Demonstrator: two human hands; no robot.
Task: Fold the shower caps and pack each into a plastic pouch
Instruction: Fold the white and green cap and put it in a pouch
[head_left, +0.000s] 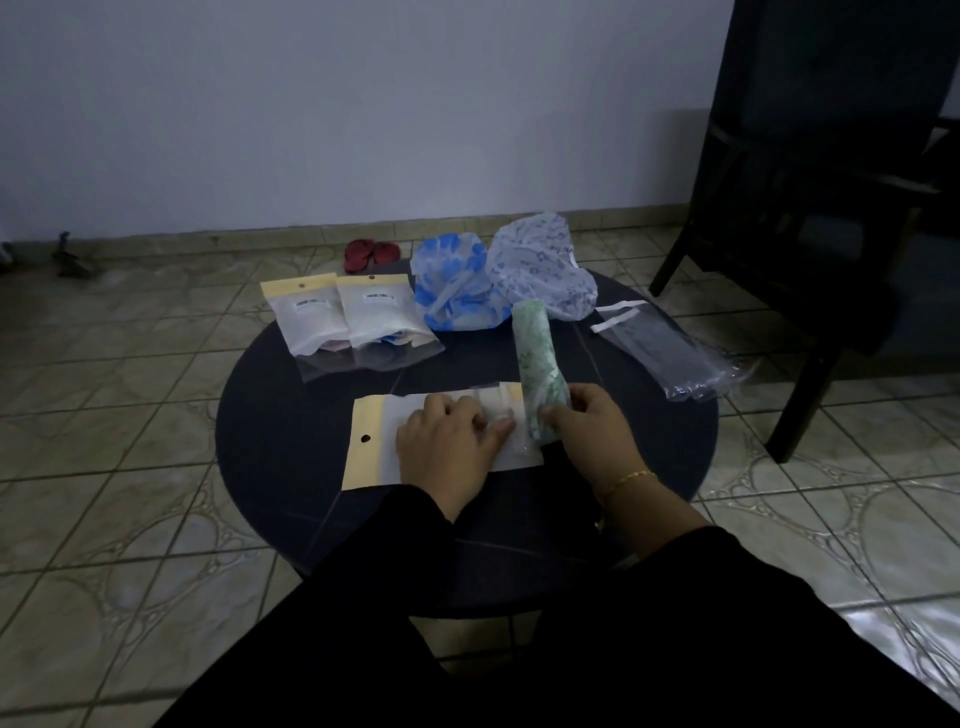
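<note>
Red slippers (371, 254) near dark chair (810, 208)

- Your left hand (451, 447) is bare, with no ring or band that you can make out in this dim light.
- Your right hand (589, 434) is bare too.
- A thin gold bracelet (626, 479) circles your right wrist.
- Loose black sleeves (519, 623) cover both of your forearms, wide and plain, without markings.

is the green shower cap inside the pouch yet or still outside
Still outside. The rolled green shower cap lies on the table, its near end pinched by the right hand beside the pouch under the left hand.
</note>
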